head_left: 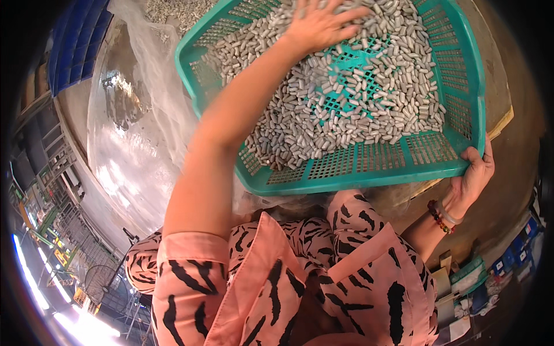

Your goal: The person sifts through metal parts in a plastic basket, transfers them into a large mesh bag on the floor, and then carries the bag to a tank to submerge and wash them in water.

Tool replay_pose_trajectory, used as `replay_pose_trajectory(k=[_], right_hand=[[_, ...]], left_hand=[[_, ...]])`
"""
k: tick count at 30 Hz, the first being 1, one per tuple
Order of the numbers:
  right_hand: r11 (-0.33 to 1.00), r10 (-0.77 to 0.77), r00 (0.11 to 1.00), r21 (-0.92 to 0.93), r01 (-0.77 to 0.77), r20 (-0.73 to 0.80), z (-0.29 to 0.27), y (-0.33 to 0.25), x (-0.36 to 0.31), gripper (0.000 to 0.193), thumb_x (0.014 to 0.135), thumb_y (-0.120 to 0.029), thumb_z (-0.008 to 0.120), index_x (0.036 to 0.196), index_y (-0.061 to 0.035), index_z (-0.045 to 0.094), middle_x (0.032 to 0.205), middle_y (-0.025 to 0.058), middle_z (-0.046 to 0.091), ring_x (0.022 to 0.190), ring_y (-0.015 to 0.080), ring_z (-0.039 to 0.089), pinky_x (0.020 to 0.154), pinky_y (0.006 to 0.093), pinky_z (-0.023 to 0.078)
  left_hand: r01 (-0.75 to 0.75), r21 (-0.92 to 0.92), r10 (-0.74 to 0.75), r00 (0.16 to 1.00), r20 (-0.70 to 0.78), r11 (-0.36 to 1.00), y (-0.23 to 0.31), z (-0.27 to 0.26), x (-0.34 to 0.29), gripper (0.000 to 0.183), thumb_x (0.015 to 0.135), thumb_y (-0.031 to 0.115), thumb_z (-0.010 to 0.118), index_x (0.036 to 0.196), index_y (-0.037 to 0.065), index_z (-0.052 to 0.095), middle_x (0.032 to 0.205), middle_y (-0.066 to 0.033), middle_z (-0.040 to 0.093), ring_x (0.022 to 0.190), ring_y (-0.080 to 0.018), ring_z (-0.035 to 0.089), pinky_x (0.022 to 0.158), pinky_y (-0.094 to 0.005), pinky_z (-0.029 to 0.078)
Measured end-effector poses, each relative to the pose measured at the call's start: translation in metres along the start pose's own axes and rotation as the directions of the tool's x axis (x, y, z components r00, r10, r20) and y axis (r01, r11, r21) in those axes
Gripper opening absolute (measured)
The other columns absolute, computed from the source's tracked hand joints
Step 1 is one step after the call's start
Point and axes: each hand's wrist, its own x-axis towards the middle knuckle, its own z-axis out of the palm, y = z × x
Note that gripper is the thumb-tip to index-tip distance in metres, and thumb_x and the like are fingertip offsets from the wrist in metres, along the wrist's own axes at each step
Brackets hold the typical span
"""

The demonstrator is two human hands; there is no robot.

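A green slatted plastic basket [369, 173] stretches across the upper middle in front of me. Small grey-white capsule-shaped pieces [404, 86] cover most of its bottom, and the green mesh shows through in the centre. My left hand [323, 26] reaches over the basket with fingers spread, palm down on the pieces near the far side. My right hand [474, 176] grips the basket's near right corner, its thumb over the rim. Beaded bracelets circle my right wrist.
Clear plastic sheeting [133, 132] lies to the left of the basket, with a heap of similar small pieces [176, 12] at the far left. Blue panels [78, 43] stand beyond it. Blue bins [513, 259] are at the lower right, and metal racks [52, 150] stand along the left.
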Motion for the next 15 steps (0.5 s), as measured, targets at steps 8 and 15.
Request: replay_pose_trajectory(k=[8, 15], right_hand=[[0.999, 0.031, 0.998, 0.037, -0.029, -0.058, -0.007, 0.005, -0.001, 0.053, 0.066, 0.015, 0.043, 0.118, 0.0102, 0.051, 0.092, 0.0070, 0.059, 0.058, 0.0054, 0.044, 0.052, 0.0154, 0.037], [0.997, 0.040, 0.999, 0.061, -0.038, -0.034, 0.009, 0.000, -0.004, 0.052, 0.062, 0.013, 0.043, 0.113, 0.0113, 0.054, 0.094, 0.0103, 0.062, 0.075, 0.0111, 0.056, 0.065, 0.0191, 0.042]], left_hand=[[0.243, 0.298, -0.371, 0.767, 0.524, 0.923, 0.048, -0.091, -0.143, 0.053, 0.083, 0.034, 0.055, 0.130, 0.015, 0.038, 0.106, -0.0142, 0.046, 0.098, -0.0336, 0.041, 0.080, -0.0479, 0.034], [0.121, -0.391, 0.090, 0.873, 0.480, 0.912, 0.143, -0.041, -0.105, 0.060, 0.077, 0.022, 0.062, 0.132, 0.018, 0.038, 0.115, -0.0168, 0.040, 0.107, -0.0359, 0.038, 0.086, -0.0526, 0.030]])
